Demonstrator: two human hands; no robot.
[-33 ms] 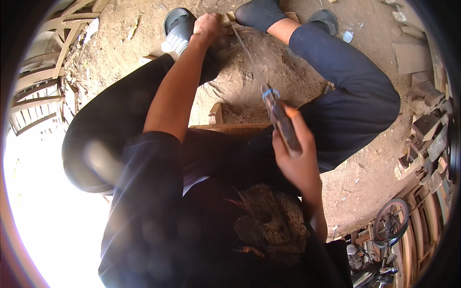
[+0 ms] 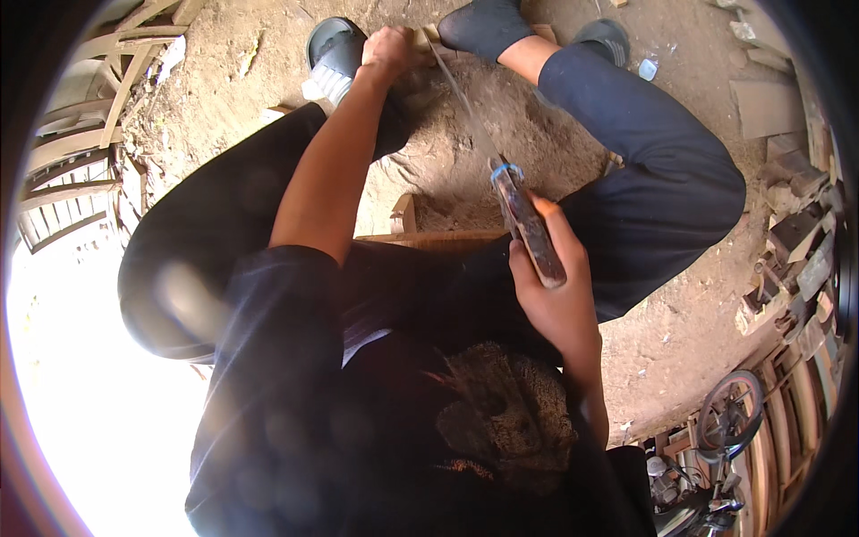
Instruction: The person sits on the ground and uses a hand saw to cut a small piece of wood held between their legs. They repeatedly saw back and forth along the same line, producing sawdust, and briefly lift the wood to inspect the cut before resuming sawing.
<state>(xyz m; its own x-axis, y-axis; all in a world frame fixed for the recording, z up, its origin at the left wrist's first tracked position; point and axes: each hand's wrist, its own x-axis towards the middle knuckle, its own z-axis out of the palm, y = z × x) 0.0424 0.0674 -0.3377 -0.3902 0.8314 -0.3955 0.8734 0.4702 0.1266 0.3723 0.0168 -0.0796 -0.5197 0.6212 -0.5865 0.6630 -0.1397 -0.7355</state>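
My right hand [image 2: 557, 304] is wrapped round the worn handle of a handsaw [image 2: 526, 224], which has a blue band where the blade begins. The thin blade slants away from me, up and to the left. Its far end meets a piece of wood [image 2: 428, 38] on the ground, between my left hand and my foot in a dark sock [image 2: 483, 29]. My left hand [image 2: 388, 50] is closed on the wood's left part, pressing it down. How deep the blade sits in the wood is too small to tell.
Dark sandals [image 2: 335, 45] lie by my feet on bare dirt ground [image 2: 680, 358]. A small wood block [image 2: 403, 213] stands beyond my lap beside a board edge [image 2: 429, 240]. Scrap wood [image 2: 792, 237] is piled along the right. A bicycle wheel [image 2: 729, 413] shows at lower right.
My right hand and the saw handle have shifted very slightly forward. The handle, blurred before, is now sharper. My left hand stays on the wood.
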